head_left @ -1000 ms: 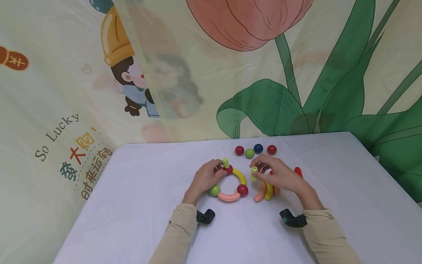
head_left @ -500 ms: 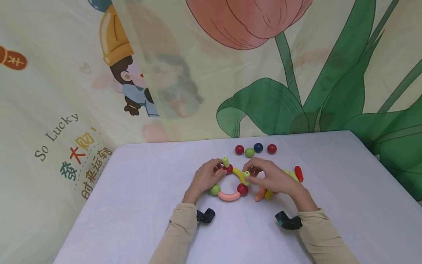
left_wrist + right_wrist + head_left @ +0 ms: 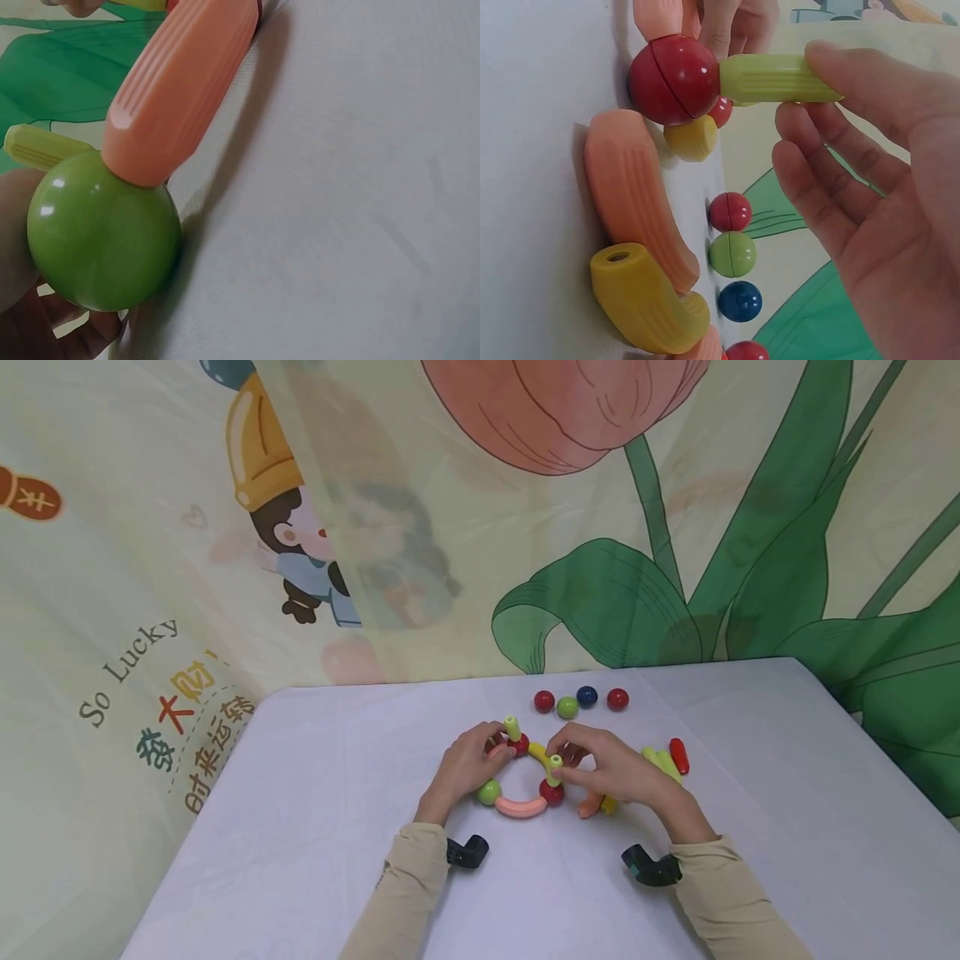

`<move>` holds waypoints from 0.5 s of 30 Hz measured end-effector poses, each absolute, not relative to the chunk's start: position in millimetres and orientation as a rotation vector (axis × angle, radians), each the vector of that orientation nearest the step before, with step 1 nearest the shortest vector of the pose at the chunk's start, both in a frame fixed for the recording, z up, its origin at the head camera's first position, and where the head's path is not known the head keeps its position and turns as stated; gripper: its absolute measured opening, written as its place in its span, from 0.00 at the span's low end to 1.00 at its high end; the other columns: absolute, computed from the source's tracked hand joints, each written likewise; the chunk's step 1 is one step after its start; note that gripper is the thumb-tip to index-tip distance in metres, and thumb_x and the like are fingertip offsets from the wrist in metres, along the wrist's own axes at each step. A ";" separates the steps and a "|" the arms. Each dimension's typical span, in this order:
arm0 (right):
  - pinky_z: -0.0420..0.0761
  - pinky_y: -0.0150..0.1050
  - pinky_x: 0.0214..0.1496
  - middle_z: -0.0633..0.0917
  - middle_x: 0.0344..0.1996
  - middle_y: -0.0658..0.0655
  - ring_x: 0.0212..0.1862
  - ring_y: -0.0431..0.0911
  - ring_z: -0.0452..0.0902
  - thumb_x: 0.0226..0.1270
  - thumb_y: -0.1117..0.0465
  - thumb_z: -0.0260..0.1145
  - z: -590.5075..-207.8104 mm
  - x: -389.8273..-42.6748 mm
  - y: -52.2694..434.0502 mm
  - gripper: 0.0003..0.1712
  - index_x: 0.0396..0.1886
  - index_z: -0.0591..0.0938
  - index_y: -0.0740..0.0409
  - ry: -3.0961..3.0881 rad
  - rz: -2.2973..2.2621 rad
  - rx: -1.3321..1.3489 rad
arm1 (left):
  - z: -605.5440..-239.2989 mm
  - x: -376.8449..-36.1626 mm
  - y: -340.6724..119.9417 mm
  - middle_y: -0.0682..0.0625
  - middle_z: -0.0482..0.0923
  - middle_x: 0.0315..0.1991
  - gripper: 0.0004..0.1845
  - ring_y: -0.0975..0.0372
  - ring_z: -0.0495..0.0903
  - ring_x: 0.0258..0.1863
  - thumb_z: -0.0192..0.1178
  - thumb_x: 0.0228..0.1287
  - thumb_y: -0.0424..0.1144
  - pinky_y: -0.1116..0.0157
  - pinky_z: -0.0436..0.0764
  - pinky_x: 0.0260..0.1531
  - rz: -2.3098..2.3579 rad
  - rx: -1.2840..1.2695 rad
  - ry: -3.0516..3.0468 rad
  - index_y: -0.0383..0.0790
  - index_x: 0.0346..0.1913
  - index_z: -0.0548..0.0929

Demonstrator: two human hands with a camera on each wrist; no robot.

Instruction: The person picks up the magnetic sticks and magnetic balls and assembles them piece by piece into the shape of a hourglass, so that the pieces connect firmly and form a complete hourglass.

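Observation:
A ring of curved pieces and balls lies on the white table. My left hand grips its upper left side, next to a light green stick that stands upright on a red ball. My right hand pinches a second light green stick, its end against the ring's right red ball. In the left wrist view, the ring's green ball joins a pink curved piece.
Red, green, blue and red balls line the table's back. Loose orange and yellow curved pieces lie right of the ring, with a red stick further right. A printed curtain hangs behind.
My right hand has carried the light green stick leftward from the loose pieces to the ring's right red ball. The left hand has stayed on the ring.

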State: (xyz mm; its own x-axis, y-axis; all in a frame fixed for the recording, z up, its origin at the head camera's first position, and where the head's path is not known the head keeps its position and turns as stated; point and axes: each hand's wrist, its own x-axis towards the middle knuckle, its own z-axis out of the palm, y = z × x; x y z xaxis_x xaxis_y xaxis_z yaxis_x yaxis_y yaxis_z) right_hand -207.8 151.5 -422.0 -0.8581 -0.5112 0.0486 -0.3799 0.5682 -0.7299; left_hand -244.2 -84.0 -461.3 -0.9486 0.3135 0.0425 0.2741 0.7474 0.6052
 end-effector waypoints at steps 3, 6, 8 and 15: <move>0.79 0.42 0.48 0.80 0.40 0.45 0.43 0.42 0.76 0.58 0.57 0.70 -422.5 -207.8 151.0 0.16 0.45 0.77 0.49 2.632 -1.162 -0.762 | -461.2 -244.5 -83.8 0.51 0.79 0.42 0.20 0.62 0.74 0.37 0.60 0.63 0.47 0.65 0.75 0.39 0.975 0.486 2.878 0.46 0.56 0.77; 0.79 0.42 0.47 0.80 0.40 0.45 0.43 0.42 0.76 0.58 0.57 0.70 -422.3 -207.6 150.8 0.16 0.45 0.77 0.49 2.637 -1.158 -0.763 | -461.1 -244.8 -83.3 0.51 0.79 0.42 0.20 0.62 0.74 0.38 0.60 0.63 0.48 0.65 0.75 0.39 0.970 0.483 2.876 0.46 0.56 0.77; 0.79 0.41 0.47 0.80 0.40 0.45 0.43 0.42 0.76 0.58 0.57 0.70 -422.0 -207.5 150.7 0.16 0.45 0.77 0.49 2.634 -1.154 -0.752 | -460.8 -244.7 -82.9 0.51 0.79 0.43 0.21 0.62 0.74 0.38 0.60 0.63 0.48 0.64 0.75 0.40 0.972 0.483 2.875 0.45 0.56 0.77; 0.78 0.40 0.47 0.80 0.42 0.47 0.45 0.43 0.76 0.59 0.54 0.69 -420.3 -208.2 156.6 0.19 0.50 0.77 0.50 2.614 -1.169 -0.718 | -460.4 -244.2 -84.2 0.49 0.79 0.48 0.20 0.60 0.76 0.44 0.60 0.64 0.44 0.60 0.77 0.47 1.011 0.554 2.863 0.43 0.57 0.76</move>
